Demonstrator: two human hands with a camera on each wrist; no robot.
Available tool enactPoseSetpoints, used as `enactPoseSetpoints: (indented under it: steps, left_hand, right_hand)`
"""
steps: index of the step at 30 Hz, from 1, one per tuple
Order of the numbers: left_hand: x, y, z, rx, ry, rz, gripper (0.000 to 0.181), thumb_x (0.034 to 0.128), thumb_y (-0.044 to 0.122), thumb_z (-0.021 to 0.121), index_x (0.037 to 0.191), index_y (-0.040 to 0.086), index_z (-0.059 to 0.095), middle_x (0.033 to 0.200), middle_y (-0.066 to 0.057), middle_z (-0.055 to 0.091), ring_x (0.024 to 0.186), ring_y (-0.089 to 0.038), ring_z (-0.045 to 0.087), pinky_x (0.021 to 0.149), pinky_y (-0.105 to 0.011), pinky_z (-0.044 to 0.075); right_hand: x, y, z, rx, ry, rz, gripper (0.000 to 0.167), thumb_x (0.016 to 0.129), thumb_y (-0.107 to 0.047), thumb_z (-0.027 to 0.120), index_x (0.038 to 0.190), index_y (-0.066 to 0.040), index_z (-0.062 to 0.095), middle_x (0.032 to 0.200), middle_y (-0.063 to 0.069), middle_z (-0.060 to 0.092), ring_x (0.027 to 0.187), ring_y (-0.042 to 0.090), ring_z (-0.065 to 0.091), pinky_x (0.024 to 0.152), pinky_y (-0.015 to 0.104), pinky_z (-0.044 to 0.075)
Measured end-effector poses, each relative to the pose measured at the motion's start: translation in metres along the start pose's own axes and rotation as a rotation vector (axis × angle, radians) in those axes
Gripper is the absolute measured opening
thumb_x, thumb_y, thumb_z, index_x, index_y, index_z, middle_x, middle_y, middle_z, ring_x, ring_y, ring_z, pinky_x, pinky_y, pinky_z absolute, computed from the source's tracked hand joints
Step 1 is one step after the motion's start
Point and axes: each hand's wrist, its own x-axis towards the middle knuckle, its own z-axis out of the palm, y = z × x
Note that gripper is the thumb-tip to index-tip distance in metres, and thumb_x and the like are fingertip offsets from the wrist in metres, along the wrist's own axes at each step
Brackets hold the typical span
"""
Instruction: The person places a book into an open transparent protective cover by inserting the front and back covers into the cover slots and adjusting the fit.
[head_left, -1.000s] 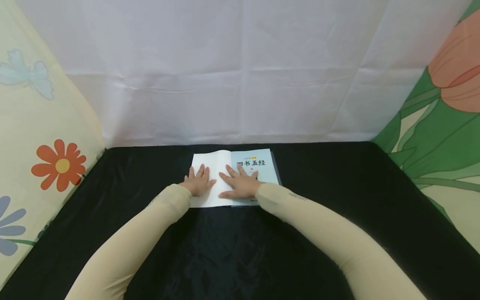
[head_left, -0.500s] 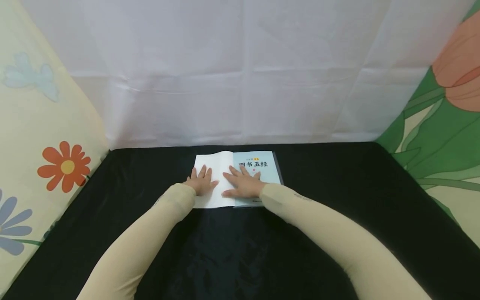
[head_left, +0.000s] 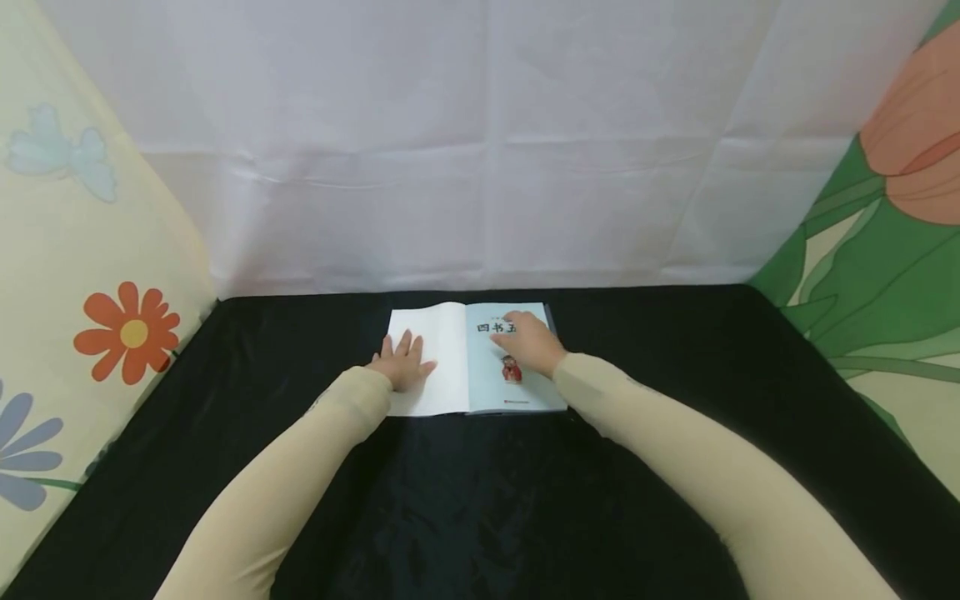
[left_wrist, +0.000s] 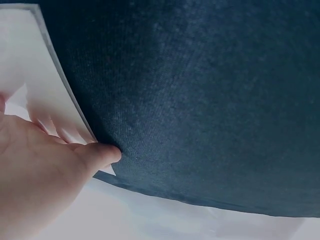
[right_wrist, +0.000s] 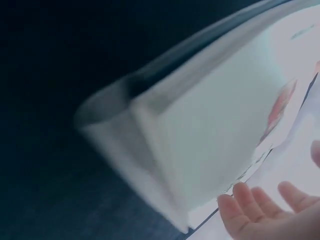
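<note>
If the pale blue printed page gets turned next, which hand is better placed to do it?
Probably the right hand: it is over the pale blue printed paper page, near its outer edge. The left hand lies spread on the blank white paper page opposite.

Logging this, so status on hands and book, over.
Left hand spread on white page. Right hand over blue page, hiding part of title. Book open.

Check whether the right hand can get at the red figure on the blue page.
Likely yes: the right hand is over the blue page, near the red figure, with nothing between them.
</note>
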Motion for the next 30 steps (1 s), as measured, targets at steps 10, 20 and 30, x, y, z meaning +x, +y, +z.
enactPoseSetpoints:
  steps: [10, 20, 30]
  left_hand:
    - [-0.003, 0.002, -0.001, -0.007, 0.018, 0.003, 0.069, 0.1055, 0.043, 0.030, 0.156, 0.003, 0.005, 0.161, -0.017, -0.008, 0.144, -0.043, -0.012, 0.115, -0.056, 0.004]
    - [-0.002, 0.000, 0.003, -0.001, 0.032, 0.004, 0.069, 0.1052, 0.044, 0.030, 0.156, 0.003, 0.006, 0.161, -0.016, -0.007, 0.144, -0.043, -0.011, 0.115, -0.056, 0.004]
    - [-0.004, 0.001, 0.003, 0.011, 0.035, 0.001, 0.069, 0.1053, 0.043, 0.030, 0.156, 0.003, 0.006, 0.162, -0.016, -0.006, 0.145, -0.043, -0.010, 0.115, -0.056, 0.005]
  right_hand:
    - [-0.009, 0.019, -0.020, -0.038, 0.030, 0.198, 0.060, 0.100, -0.030, 0.055, 0.140, 0.011, 0.039, 0.130, 0.031, 0.049, 0.110, 0.038, 0.055, 0.089, 0.046, 0.048]
    - [-0.002, 0.024, -0.025, 0.078, -0.058, 0.319, 0.049, 0.097, -0.022, 0.057, 0.129, 0.014, 0.050, 0.118, 0.026, 0.059, 0.096, 0.029, 0.060, 0.080, 0.040, 0.051]
    - [0.010, 0.029, -0.024, 0.090, -0.060, 0.374, 0.047, 0.096, -0.017, 0.048, 0.130, 0.015, 0.048, 0.126, 0.028, 0.055, 0.108, 0.033, 0.056, 0.095, 0.043, 0.045]
